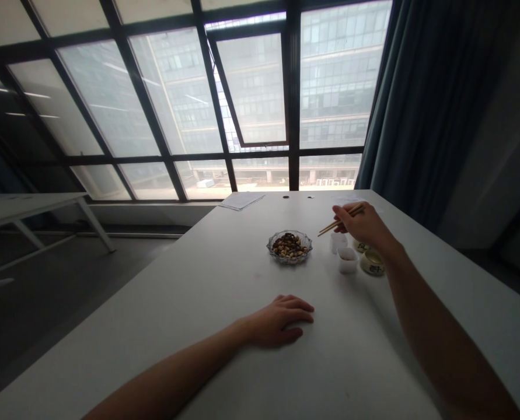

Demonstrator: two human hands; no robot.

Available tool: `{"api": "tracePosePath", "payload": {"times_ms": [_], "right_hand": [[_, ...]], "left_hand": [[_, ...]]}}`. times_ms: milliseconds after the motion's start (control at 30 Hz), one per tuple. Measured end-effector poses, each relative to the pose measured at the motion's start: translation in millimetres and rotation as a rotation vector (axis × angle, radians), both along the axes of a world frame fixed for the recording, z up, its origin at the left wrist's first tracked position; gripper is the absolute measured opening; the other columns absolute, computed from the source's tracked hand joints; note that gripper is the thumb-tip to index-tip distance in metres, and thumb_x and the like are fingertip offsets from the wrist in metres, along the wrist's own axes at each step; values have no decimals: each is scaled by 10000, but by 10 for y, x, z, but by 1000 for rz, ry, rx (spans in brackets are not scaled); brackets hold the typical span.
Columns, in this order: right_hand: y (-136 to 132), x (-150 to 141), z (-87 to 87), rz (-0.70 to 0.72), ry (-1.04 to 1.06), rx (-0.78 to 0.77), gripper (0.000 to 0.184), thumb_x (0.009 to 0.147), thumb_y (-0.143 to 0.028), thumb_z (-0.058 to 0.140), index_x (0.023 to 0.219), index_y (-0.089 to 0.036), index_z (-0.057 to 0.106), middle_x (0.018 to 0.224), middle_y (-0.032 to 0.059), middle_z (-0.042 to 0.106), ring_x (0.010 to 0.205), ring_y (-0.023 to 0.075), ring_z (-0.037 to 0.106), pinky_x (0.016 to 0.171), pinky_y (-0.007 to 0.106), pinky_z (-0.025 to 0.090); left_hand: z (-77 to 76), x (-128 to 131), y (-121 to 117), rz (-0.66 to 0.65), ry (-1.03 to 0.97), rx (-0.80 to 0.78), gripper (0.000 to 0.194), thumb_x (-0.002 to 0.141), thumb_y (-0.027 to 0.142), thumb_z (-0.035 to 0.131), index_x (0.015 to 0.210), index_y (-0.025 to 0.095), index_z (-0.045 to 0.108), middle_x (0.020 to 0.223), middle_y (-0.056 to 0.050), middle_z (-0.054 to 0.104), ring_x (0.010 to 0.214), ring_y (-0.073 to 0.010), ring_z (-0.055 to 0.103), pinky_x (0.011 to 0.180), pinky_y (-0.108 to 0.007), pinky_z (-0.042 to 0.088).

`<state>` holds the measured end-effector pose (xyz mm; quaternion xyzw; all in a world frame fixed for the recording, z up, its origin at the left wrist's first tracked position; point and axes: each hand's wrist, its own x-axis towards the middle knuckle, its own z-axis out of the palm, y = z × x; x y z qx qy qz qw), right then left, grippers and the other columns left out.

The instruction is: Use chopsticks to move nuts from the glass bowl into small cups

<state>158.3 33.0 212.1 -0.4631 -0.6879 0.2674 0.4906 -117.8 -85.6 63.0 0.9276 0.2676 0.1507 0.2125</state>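
My right hand (361,224) is closed round a pair of wooden chopsticks (339,221), held above the table with the tips pointing left toward a glass dish (289,247) of mixed nuts or beans. Just below the hand stand two small white cups (346,259) and two cream ceramic bowls (372,263). My left hand (281,320) lies palm down on the white table (207,303), fingers stretched out, holding nothing, well in front of the dish.
Sheets of paper (241,200) lie at the table's far left edge. A second white table (27,207) stands to the left across open floor. Large windows are behind, and a dark curtain (421,105) hangs at the right.
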Motion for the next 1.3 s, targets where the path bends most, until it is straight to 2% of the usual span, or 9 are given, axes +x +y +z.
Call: {"api": "tracePosePath", "payload": {"times_ms": [267,467,733,967,1300], "right_hand": [[-58,-143,-28,65,-68,32,420,938,-521,672,765,-142,726,730,121,757,584,219,741,545,293,615],[8,-221,-132,84,-64,78,459,952,-570,623,784,-152,714,705,99,743,615,219,748,534,268,590],[127,-311,-275,132,-160,40,397,974,-477,618,763,-157,721,684,92,747,614,201,738,557,255,567],[265,-326,-410,137,-166,-53,342,967,-415,643,779,-145,737,682,94,753,602,192,732,549,241,557],[322,-293,-450,131,-126,-58,382,949,-472,668,776,-137,733,689,109,757,591,191,733,558,244,571]], "left_hand": [[-4,-1,3,-1,1,-1,402,946,251,629,1345,294,607,1455,-63,587,1342,-271,525,1168,-433,339],[-11,1,2,3,3,3,383,960,275,614,1343,289,615,1449,-80,591,1341,-287,528,1165,-447,344],[-18,-9,5,4,4,4,389,958,277,610,1346,290,612,1452,-79,590,1340,-289,526,1162,-449,344],[-27,-3,8,6,-4,4,386,961,292,609,1347,288,615,1452,-87,591,1334,-297,533,1161,-457,345],[-28,0,6,3,2,8,394,954,281,613,1347,289,611,1452,-84,591,1340,-289,533,1165,-448,348]]}}
